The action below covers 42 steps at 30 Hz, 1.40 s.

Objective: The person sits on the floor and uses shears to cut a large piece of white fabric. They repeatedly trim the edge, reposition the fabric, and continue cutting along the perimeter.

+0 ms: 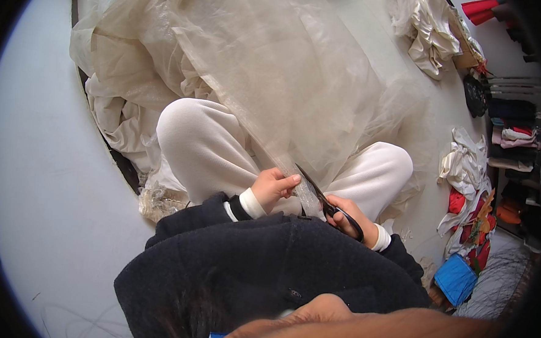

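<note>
Two hands meet low in the middle of the view, just above the dark coat of the seated person; between them runs a folded strip of sheer cream fabric, which spills down from a large heap at the top and narrows to a band at the lap; its long axis slants from the upper left to the lower right, straight toward the hands. The left hand sits on the left side of the band, fingers curled and thumb pressed along the edge, pinching the fabric taut; the right hand lies on the right side and slightly lower, fingers closed through the black loops of a pair of scissors; the blades point up and to the left, along the line of the band, with the tip touching its edge just beside the left thumb; whether the blades stand parted or closed is hard to tell. Both hands touch the fabric or come just beside it; the left one grips it directly, so it is the nearer; the band's end lies between the two wrists, over the person's cream trousers.
</note>
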### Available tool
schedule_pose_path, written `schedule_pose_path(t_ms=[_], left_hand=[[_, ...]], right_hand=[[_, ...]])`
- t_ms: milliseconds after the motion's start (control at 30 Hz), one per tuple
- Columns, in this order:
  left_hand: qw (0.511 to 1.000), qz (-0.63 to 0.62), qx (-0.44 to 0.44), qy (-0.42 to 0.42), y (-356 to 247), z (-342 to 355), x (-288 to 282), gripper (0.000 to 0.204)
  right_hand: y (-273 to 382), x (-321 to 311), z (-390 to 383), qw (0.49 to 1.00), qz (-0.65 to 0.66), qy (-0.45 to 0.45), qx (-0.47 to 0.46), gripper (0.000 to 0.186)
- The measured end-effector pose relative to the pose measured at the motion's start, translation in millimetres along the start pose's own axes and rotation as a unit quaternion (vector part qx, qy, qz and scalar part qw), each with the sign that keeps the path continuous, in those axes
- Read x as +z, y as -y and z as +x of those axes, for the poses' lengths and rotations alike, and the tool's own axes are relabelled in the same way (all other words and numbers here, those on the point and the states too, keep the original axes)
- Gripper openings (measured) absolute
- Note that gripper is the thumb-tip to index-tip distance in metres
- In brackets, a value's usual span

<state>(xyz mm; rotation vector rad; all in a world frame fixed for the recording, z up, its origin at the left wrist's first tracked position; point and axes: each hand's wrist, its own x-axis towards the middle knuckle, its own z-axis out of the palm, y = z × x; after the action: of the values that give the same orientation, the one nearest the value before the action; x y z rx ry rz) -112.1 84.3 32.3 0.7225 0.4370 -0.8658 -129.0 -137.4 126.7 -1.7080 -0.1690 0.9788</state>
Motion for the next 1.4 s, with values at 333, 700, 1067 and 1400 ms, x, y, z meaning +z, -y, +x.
schedule_pose_path(t_ms=[333,700,1067,1400], left_hand=[[1.000,0.007,0.006,-0.011,0,1,-1,0.014],[0.998,0.060,-0.004,0.002,1,-2,6,0.023],[0.998,0.062,0.014,-0.022,-1,-4,6,0.019],[0.998,0.042,0.047,-0.023,3,-6,8,0.020]], right_hand=[[5,0,-8,0.998,0.058,0.006,-0.003,0.086],[0,5,2,0.997,0.061,0.006,-0.039,0.083],[9,-3,6,0.998,0.039,0.053,-0.010,0.084],[17,0,0,0.999,0.028,0.037,0.008,0.089]])
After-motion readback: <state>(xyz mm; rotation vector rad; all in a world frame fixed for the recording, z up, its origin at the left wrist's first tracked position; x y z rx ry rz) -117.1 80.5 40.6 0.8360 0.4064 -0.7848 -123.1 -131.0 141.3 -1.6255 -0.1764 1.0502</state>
